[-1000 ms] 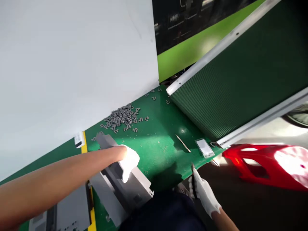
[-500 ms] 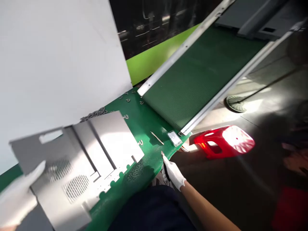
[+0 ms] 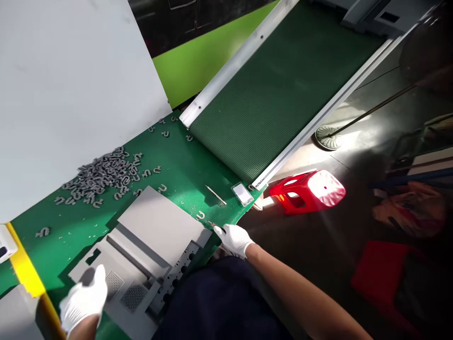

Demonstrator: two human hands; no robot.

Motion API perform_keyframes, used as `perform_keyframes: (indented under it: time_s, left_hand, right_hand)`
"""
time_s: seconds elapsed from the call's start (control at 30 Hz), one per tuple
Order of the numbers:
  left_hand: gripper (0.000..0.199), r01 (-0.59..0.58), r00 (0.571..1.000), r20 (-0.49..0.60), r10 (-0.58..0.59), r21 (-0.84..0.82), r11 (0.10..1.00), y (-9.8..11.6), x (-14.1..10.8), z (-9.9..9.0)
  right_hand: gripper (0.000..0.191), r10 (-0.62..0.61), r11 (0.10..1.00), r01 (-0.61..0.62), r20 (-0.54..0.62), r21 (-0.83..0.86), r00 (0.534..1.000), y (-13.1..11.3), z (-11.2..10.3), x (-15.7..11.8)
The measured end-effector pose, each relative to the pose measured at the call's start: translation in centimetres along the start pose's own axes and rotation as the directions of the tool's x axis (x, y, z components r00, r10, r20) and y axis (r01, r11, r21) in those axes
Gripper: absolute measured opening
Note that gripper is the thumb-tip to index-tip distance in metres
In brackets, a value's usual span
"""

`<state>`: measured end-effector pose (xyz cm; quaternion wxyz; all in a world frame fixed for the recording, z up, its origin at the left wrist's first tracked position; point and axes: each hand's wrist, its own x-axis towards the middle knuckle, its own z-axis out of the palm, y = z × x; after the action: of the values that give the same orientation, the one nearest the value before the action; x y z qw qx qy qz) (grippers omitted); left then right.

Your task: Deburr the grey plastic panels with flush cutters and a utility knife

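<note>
- A grey sheet-metal panel (image 3: 159, 222) lies on the green work surface, with ribbed folds, two mesh vents (image 3: 115, 284) and a row of round holes along its near side.
- The left hand (image 3: 83, 300), in a white glove, rests open on the panel's lower corner beside a mesh vent, fingers spread and not clamped.
- The right hand (image 3: 233, 240), also gloved, is closed around a thin dark tool (image 3: 218, 227), probably a marker or blade, though the view is too small to be sure. It sits just beside the panel's corner, at the table edge.
- A loose U-shaped grey clip (image 3: 201, 215) lies near that hand; a heap of the same clips (image 3: 106, 174) lies beyond the panel, with strays around it.
- A thin metal rod (image 3: 215, 195) and a small white-faced card (image 3: 242, 193) lie near the foot of a green conveyor belt (image 3: 272, 94).
- A red plastic stool (image 3: 306, 191) stands on the floor below.
</note>
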<state>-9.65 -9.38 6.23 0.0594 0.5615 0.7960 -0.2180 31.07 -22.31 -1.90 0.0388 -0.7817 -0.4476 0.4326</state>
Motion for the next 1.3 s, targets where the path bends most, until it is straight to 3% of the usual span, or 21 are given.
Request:
perform_keyframes:
  time_s: [0.03,0.07,0.1,0.13,0.17,0.2,0.27,0.33,0.4,0.43,0.6,0.97,1.3]
  left_hand:
    - [0.051,0.037,0.998,-0.047,-0.036,0.022,0.999,1.9,0.0,-0.6]
    - [0.057,-0.076,0.991,-0.109,0.073,-0.024,0.997,4.3,0.0,-1.2]
    - [0.061,-0.287,0.954,-0.122,0.274,-0.101,0.953,7.2,-0.1,-1.8]
    - [0.065,-0.490,0.872,-0.105,0.479,-0.180,0.853,10.2,-0.2,-2.4]
    - [0.068,-0.648,0.752,-0.041,0.658,-0.228,0.726,13.4,-0.4,-2.8]
    - [0.065,-0.734,0.644,0.030,0.765,-0.257,0.628,16.4,-0.5,-3.1]
    - [0.054,-0.810,0.487,0.122,0.865,-0.306,0.500,21.6,-0.6,-3.2]
    - [0.043,-0.848,0.342,0.234,0.910,-0.341,0.407,25.3,-0.4,-2.9]
    - [0.040,-0.858,0.238,0.351,0.906,-0.361,0.365,27.5,0.0,-2.4]
    - [0.041,-0.859,0.206,0.403,0.892,-0.362,0.362,28.1,0.3,-2.2]
    - [0.051,-0.860,0.154,0.505,0.849,-0.355,0.367,29.1,1.4,-1.8]
    - [0.050,-0.847,0.182,0.528,0.829,-0.344,0.405,29.1,0.7,-2.5]
    - [0.048,-0.853,0.177,0.535,0.826,-0.335,0.400,29.3,0.3,-3.1]
  right_hand:
    - [0.056,-0.018,0.999,0.018,-0.003,-0.037,1.000,-0.5,0.1,0.4]
    - [0.057,-0.038,0.997,0.037,-0.005,-0.068,0.999,-0.9,0.1,0.8]
    - [0.058,-0.055,0.994,0.055,-0.004,-0.093,0.998,-1.3,0.2,1.1]
    - [0.058,-0.071,0.991,0.070,-0.002,-0.115,0.997,-1.6,0.2,1.3]
    - [0.058,-0.084,0.987,0.083,0.002,-0.134,0.996,-1.9,0.2,1.6]
    - [0.058,-0.094,0.984,0.094,0.007,-0.151,0.996,-2.2,0.3,1.7]
    - [0.059,-0.109,0.978,0.111,0.018,-0.178,0.994,-2.5,0.3,2.0]
    - [0.060,-0.120,0.973,0.124,0.033,-0.194,0.992,-2.6,0.3,2.2]
    - [0.062,-0.129,0.970,0.135,0.045,-0.201,0.991,-2.7,0.4,2.4]
    - [0.062,-0.134,0.969,0.142,0.052,-0.202,0.990,-2.7,0.4,2.5]
    - [0.060,-0.165,0.962,0.177,0.074,-0.209,0.984,-2.6,0.0,3.1]
    - [0.062,-0.174,0.947,0.198,0.115,-0.252,0.978,-2.8,-0.4,3.6]
    - [0.064,-0.146,0.945,0.189,0.174,-0.267,0.974,-3.1,-0.5,3.6]
